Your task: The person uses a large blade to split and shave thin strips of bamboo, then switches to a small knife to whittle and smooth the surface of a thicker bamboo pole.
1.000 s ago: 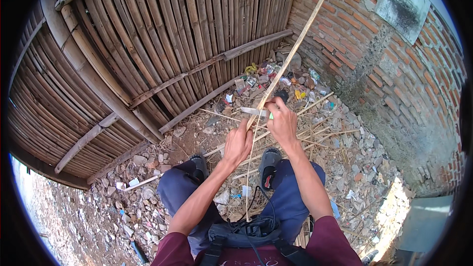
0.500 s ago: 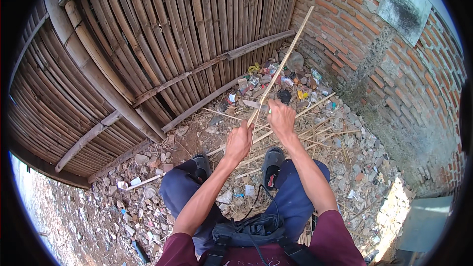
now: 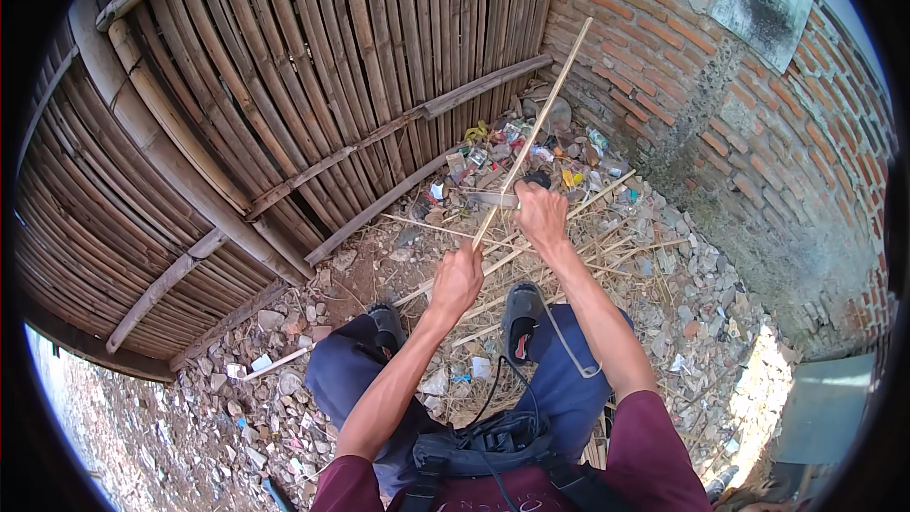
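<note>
My left hand [image 3: 457, 280] is closed round the near end of a long pale bamboo strip [image 3: 547, 112], which slants up and away to the right. My right hand [image 3: 542, 216] grips a knife, its handle mostly hidden by the fingers. The knife blade [image 3: 490, 198] points left and lies across the strip, a little beyond my left hand. A thin curved sliver [image 3: 567, 346] shows over my right thigh, beside the right forearm.
Several cut bamboo strips [image 3: 616, 188] lie on rubble ground [image 3: 664, 303] between and beyond my feet. Litter [image 3: 569, 175] is heaped in the far corner. A bamboo slat wall [image 3: 379, 47] stands at left, a brick wall [image 3: 654, 66] at right.
The thin curved sliver now shows over my right thigh, where it was not seen before. Both hands keep their grips, and the blade remains across the strip. The view has shifted slightly.
</note>
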{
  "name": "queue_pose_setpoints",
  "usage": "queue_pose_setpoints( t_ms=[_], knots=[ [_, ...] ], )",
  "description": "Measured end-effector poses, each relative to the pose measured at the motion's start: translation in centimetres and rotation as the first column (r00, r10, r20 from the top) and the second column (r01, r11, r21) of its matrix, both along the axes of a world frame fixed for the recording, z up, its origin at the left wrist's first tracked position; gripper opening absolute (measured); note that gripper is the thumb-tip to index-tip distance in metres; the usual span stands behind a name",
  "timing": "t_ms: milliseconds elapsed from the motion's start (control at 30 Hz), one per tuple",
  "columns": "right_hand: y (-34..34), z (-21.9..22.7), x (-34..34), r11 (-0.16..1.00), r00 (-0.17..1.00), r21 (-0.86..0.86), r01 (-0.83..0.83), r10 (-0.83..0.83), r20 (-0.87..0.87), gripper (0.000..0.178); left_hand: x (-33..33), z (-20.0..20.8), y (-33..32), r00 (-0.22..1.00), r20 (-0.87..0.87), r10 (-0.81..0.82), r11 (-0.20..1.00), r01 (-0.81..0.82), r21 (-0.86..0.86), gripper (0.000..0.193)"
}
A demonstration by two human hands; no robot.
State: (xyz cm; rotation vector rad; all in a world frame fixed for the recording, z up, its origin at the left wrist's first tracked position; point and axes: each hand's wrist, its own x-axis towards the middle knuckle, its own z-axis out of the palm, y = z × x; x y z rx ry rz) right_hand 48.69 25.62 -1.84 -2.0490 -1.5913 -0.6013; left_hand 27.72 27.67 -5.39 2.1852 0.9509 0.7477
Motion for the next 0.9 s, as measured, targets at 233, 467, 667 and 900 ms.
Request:
queue_pose_setpoints(
  t_ms=[233,467,667,900],
  knots=[
    [0.5,0.9,2.9,0.986,0.984,0.061,0.153,-0.147,-0.099,0.01,0.1,-0.1,0.2,0.999,0.047,0.004,1.0,-0.005,0.017,0.024],
    [0.1,0.5,1.5,0.991,0.982,-0.001,0.132,-0.131,-0.138,0.013,-0.2,0.1,0.2,0.999,0.021,0.032,0.999,-0.032,-0.003,0.023],
    [0.1,1.4,3.7,0.995,0.996,-0.071,0.077,-0.079,-0.033,0.012,-0.5,-0.6,-0.1,1.0,-0.014,0.009,1.0,-0.008,0.021,0.022],
    [0.5,3.4,5.3,0.999,0.984,-0.014,0.035,-0.032,0.176,0.02,-0.4,0.0,-0.3,1.0,0.024,0.016,0.999,-0.017,0.031,0.02]
  ],
)
